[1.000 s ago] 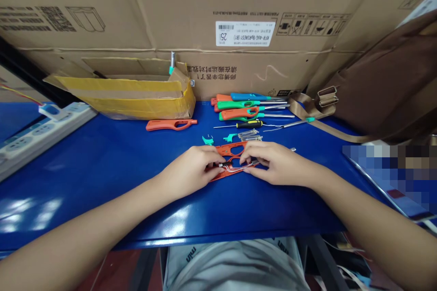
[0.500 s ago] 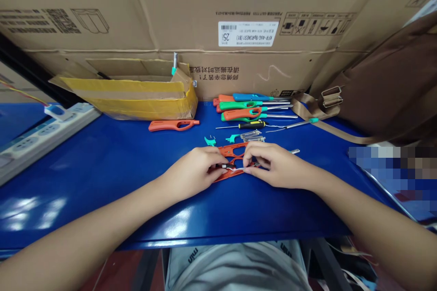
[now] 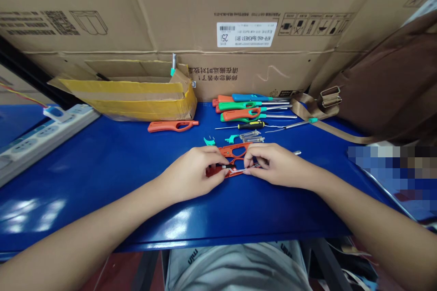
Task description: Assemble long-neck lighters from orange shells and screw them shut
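Note:
My left hand (image 3: 193, 170) is closed, its fingertips on a small black cylindrical part (image 3: 231, 166) with a thin pale wire (image 3: 239, 170). That wire runs across to my right hand (image 3: 276, 163), whose thumb and forefinger pinch it. A metal lighter tube (image 3: 297, 152) pokes out beyond the right hand; most of it is hidden. Beneath the fingers lie the two orange halves of a lighter casing (image 3: 235, 150), partly covered. Just behind them are a teal trigger (image 3: 209, 141), another teal piece (image 3: 232, 138) and clear lighter parts (image 3: 251, 135).
Several assembled lighters (image 3: 239, 113) lie behind the parts, near a black-yellow screwdriver (image 3: 251, 125) and a loose metal tube with wire (image 3: 300, 124). An orange lighter body (image 3: 173, 126) rests before a yellow-taped box (image 3: 136, 100). A power strip (image 3: 48, 129) stands left, a brown bag (image 3: 389, 82) right.
My left fingers have opened slightly and shifted around the black part. The pale wire now bends more between the hands. My right hand has stayed almost in place.

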Available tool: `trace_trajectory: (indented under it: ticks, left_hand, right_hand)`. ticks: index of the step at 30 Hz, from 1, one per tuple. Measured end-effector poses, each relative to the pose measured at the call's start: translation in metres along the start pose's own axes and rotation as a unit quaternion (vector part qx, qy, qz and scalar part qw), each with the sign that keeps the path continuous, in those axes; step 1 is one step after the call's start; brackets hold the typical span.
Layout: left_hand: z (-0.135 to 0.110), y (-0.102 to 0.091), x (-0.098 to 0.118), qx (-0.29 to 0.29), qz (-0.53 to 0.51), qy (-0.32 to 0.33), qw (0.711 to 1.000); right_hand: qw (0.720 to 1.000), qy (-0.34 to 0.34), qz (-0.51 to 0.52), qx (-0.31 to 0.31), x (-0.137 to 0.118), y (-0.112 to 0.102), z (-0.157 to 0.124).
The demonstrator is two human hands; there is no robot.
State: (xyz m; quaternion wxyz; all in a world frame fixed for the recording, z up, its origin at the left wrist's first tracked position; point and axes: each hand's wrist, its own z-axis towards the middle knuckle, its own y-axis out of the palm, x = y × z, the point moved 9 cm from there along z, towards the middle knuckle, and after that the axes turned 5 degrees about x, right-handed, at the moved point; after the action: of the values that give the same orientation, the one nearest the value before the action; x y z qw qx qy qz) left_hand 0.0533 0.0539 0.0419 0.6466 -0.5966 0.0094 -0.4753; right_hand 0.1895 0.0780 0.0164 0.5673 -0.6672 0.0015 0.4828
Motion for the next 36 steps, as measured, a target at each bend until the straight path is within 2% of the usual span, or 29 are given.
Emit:
trace_trajectory:
  ticks: [8, 17, 28, 36]
  left_hand:
    - [0.003, 0.001, -0.005, 0.012, -0.003, -0.011, 1.0]
    - [0.001, -0.008, -0.002, 0.076, -0.022, -0.001, 0.997]
    - [0.001, 0.003, -0.015, 0.044, -0.082, -0.09, 0.992]
    - [0.0, 0.007, -0.018, 0.033, -0.1, -0.106, 0.989]
  right_hand:
    - [1.0, 0.003, 0.006, 0.007, 0.0, -0.002, 0.002]
    - [1.0, 0.007, -0.015, -0.006, 0.0, 0.0, 0.0]
    - [0.999, 0.006, -0.037, -0.02, 0.001, 0.002, -0.003]
    - [0.999, 0.044, 0.001, -0.016, 0.008, 0.0, -0.002]
